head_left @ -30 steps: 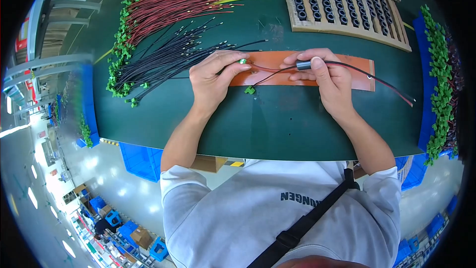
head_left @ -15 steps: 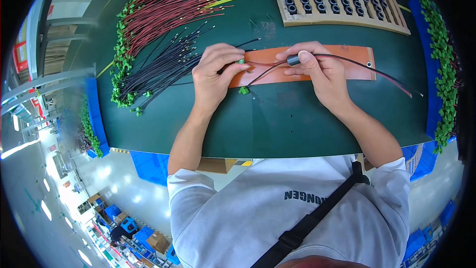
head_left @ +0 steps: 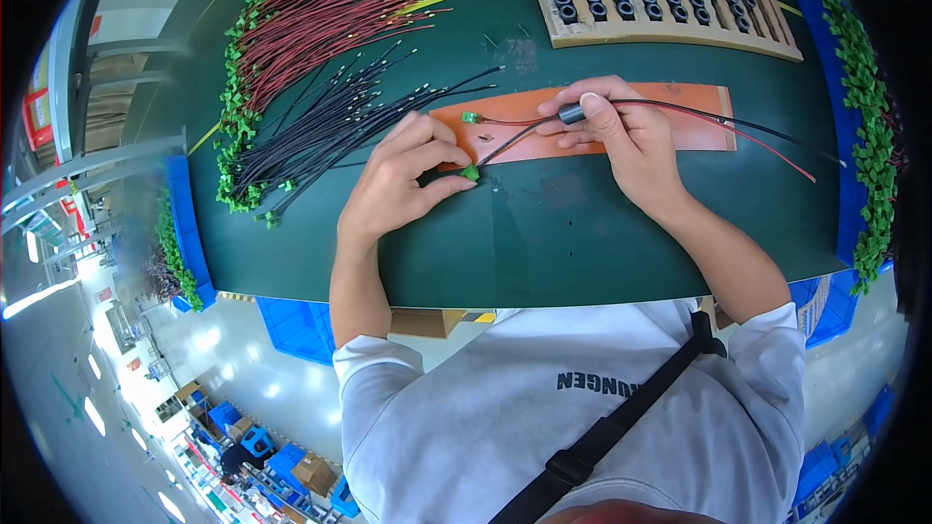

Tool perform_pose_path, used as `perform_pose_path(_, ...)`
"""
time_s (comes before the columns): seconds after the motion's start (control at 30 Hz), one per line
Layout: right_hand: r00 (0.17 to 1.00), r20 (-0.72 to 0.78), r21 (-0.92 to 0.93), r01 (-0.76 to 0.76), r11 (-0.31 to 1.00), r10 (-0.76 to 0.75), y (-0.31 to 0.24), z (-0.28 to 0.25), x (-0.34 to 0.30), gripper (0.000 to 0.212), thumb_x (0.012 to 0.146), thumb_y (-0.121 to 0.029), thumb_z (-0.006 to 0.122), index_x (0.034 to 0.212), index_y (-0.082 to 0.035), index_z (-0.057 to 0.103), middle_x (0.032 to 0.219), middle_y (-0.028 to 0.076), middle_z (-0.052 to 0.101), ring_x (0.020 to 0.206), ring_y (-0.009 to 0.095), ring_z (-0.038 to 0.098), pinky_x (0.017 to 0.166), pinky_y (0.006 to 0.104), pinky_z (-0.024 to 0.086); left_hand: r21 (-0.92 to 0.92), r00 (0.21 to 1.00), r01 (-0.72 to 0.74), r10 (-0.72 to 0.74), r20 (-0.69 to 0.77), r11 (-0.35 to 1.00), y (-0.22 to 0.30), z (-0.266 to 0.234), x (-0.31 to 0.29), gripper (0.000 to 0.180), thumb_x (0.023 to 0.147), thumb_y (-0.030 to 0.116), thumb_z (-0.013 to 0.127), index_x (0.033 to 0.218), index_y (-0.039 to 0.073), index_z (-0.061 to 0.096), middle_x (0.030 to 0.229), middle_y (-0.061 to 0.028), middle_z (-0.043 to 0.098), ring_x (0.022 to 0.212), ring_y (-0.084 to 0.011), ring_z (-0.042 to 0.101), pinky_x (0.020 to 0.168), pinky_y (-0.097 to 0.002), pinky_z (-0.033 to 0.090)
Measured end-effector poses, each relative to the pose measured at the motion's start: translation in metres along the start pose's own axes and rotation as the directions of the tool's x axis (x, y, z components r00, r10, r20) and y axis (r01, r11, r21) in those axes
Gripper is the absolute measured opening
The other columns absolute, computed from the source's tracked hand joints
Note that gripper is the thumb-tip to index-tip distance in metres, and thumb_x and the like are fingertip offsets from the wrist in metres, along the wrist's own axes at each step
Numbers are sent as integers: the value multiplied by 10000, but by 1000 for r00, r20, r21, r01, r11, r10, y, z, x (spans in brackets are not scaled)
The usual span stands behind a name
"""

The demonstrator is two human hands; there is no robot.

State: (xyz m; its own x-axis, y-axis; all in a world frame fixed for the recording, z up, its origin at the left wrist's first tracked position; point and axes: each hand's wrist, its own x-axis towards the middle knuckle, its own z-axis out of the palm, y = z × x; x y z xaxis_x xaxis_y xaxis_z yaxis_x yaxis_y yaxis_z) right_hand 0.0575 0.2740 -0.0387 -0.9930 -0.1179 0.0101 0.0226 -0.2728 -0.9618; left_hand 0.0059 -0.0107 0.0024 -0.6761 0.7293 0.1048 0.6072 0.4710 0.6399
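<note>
My right hand (head_left: 621,136) grips a small black cylindrical core (head_left: 571,114) between thumb and fingers. Through it run a red wire (head_left: 782,152) and a black wire (head_left: 519,139), their free ends trailing to the right. At the black wire's left end is a green connector (head_left: 470,173), pinched between the thumb and fingers of my left hand (head_left: 403,173). The red wire's green connector (head_left: 471,118) rests loose above it, on the long orange board (head_left: 694,121). My right fingers hover over or touch this board; which, I cannot tell.
Bundles of red wires (head_left: 320,15) and black wires (head_left: 311,131), with green connectors, lie at left on the green table (head_left: 544,243). A cardboard tray (head_left: 670,37) of black cores stands at the far right. Blue bins (head_left: 189,223) with green connectors flank the table.
My left hand has moved from the red wire's connector down and left to the black wire's connector. The red wire now lies apart from the black one at their right ends.
</note>
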Motion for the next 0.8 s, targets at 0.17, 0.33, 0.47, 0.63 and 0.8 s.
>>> perform_pose_path(0.17, 995, 0, -17, 98, 995, -98, 3, -1, 2, 256, 1102, -231, 495, 1192, -29, 623, 1101, 88, 720, 944, 104, 670, 802, 254, 586, -131, 993, 16, -32, -114, 991, -1, 3, -3, 198, 772, -7, 815, 959, -7, 750, 958, -104, 709, 874, -239, 659, 785, -334, 536)
perform_pose_path(0.33, 997, 10, 32, 81, 996, -82, 4, -2, 2, 267, 1102, -237, 496, 1183, -17, 624, 1104, 88, 721, 922, 97, 658, 780, 246, 568, -102, 970, 16, -40, -240, 995, -1, 16, 4, 168, 824, -40, 766, 988, -19, 740, 966, -120, 717, 891, -244, 673, 799, -322, 549)
perform_pose_path(0.47, 998, 21, 20, 59, 998, -60, 4, -4, 1, 272, 1104, -238, 493, 1184, -14, 624, 1107, 82, 717, 910, 95, 654, 783, 243, 562, -8, 952, -19, 16, -307, 1000, 0, 19, 8, 180, 825, -34, 753, 1000, -13, 722, 945, -125, 712, 850, -278, 664, 757, -348, 538)
perform_pose_path(0.63, 997, 33, 4, 73, 997, -73, 6, -5, 1, 265, 1104, -228, 492, 1166, -14, 635, 1112, 76, 710, 911, 93, 647, 789, 240, 550, 64, 959, -26, 43, -279, 998, 1, 18, 8, 156, 838, -67, 717, 986, -20, 710, 953, -119, 705, 871, -267, 667, 786, -341, 544)
perform_pose_path(0.8, 997, 21, 6, 71, 997, -71, 3, -2, 1, 259, 1105, -217, 487, 1146, -10, 637, 1107, 75, 711, 920, 93, 645, 785, 237, 544, 178, 969, -42, 84, -233, 983, 6, 18, 11, 153, 836, -67, 718, 980, -18, 704, 987, -124, 702, 900, -277, 664, 799, -368, 549)
